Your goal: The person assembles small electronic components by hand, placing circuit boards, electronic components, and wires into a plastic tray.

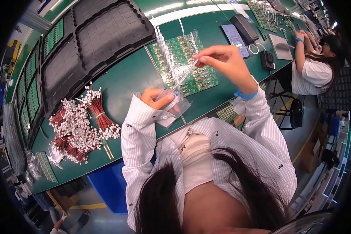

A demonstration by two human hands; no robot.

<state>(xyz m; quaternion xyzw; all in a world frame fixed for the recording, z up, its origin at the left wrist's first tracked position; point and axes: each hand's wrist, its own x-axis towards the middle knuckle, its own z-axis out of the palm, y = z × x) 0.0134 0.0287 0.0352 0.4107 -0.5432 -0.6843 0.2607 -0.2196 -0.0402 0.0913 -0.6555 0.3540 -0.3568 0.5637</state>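
Note:
My left hand [154, 98] is closed round a clear plastic bag [182, 108] close to the table's front edge. Inside the bag something blue and red shows, too small to name. Thin whitish strips [186, 75] run from the bag's mouth up to my right hand [224, 59], whose thumb and forefinger pinch their upper end. Beneath both hands lies a green circuit board panel [207, 80]. Along the panel's left part rests a bundle of long whitish strips [165, 50]; a shorter bundle [194, 39] lies at its far edge.
To the left is a pile of dark red wires with white connectors [76, 126], beside a tied bundle [99, 109]. Black trays [105, 35] stand behind. A phone [234, 40], a black box [243, 28] and an adapter [267, 59] lie right. A co-worker [314, 72] sits far right.

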